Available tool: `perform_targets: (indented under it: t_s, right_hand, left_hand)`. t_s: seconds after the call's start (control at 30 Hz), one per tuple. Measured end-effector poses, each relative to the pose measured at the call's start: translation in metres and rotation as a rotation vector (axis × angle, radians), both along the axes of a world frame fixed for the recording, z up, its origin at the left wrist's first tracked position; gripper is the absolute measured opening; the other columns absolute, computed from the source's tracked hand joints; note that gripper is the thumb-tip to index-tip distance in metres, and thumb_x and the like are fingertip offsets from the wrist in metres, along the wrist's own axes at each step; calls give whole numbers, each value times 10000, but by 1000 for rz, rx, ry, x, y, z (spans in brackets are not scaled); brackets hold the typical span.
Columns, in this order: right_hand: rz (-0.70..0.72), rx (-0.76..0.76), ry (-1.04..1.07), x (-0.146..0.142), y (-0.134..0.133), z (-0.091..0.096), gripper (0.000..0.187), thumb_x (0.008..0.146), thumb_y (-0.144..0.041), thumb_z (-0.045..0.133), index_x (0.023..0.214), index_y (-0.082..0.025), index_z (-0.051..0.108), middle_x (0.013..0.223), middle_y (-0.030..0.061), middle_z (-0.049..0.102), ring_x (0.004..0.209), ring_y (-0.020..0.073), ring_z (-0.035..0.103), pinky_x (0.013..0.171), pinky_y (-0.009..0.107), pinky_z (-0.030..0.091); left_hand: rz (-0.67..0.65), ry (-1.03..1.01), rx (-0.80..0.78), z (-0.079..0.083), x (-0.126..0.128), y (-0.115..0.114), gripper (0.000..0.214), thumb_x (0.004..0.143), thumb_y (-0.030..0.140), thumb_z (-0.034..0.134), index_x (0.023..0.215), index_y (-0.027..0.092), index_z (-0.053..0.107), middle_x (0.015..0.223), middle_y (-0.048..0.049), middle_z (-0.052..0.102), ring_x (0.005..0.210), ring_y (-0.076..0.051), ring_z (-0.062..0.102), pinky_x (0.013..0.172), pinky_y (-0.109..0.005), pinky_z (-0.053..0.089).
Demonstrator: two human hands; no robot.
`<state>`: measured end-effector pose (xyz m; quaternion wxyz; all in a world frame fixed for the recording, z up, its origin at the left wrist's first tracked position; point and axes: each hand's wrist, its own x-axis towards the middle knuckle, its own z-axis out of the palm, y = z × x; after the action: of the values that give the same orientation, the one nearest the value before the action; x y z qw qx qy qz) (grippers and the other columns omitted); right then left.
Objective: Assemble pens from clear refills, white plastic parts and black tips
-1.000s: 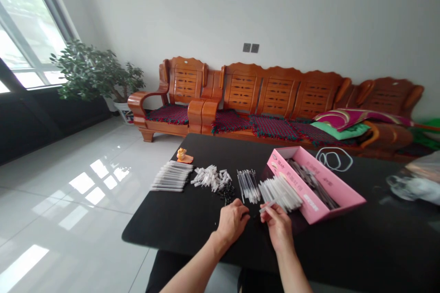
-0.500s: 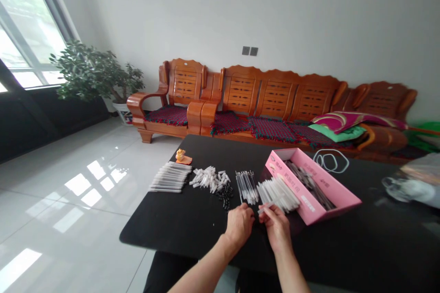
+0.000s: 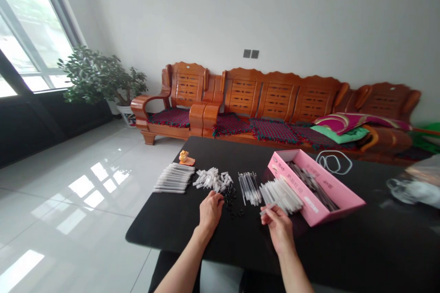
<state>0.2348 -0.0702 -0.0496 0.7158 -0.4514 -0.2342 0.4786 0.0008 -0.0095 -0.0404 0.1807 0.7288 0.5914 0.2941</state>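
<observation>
My right hand (image 3: 279,226) pinches a translucent white pen barrel (image 3: 270,208), tilted up to the right, in front of a bundle of similar barrels (image 3: 282,194). My left hand (image 3: 210,213) is over the table at the near edge of a heap of white pen caps (image 3: 212,178), beside small black pieces (image 3: 229,198). Its fingers are drawn together, and whatever they hold is hidden. Between the two hands, farther back, lies a bunch of thin pen refills (image 3: 250,187). A row of white pens (image 3: 174,177) lies at the left.
An open pink box (image 3: 340,192) with dark grey sticks stands right of the barrels. Behind it lie white loops (image 3: 335,162); a plastic bag (image 3: 417,185) is at the far right. A small orange figurine (image 3: 184,158) sits near the table's far left. A wooden sofa (image 3: 240,94) stands beyond.
My left hand has moved left, away from my right hand, to the black pieces and caps. My right hand still holds the barrel in nearly the same place.
</observation>
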Motion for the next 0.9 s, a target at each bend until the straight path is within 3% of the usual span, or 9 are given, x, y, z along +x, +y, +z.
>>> perform_targets:
  t_s: [0.2, 0.43, 0.63, 0.9]
  right_hand:
    - [3, 12, -11, 2, 2, -4, 332, 590, -273, 867, 831, -141, 682, 742, 68, 735, 526, 131, 599, 467, 235, 470]
    - [10, 12, -25, 4, 4, -10, 347, 582, -293, 872, 834, -141, 688, 744, 71, 736, 521, 138, 605, 466, 243, 474]
    - [17, 23, -35, 3, 2, -10, 342, 596, -314, 866, 836, -149, 688, 729, 61, 728, 509, 138, 602, 455, 242, 464]
    - [18, 21, -35, 2, 3, -9, 343, 591, -313, 867, 831, -146, 689, 731, 62, 729, 505, 138, 599, 460, 245, 470]
  left_hand:
    - [4, 12, 3, 2, 8, 1, 150, 857, 158, 582, 959, 209, 680, 978, -34, 636, 847, -142, 610, 741, -230, 401]
    - [-153, 120, -71, 17, 61, 5, 144, 880, 252, 566, 857, 208, 702, 913, -23, 665, 828, -140, 635, 734, -222, 421]
    - [-139, 332, -147, 23, 89, 14, 263, 826, 417, 635, 885, 173, 714, 970, -82, 680, 862, -212, 671, 740, -277, 468]
    - [-112, 367, -162, 28, 91, 19, 234, 856, 159, 498, 915, 127, 722, 944, -151, 708, 915, -255, 686, 801, -317, 508]
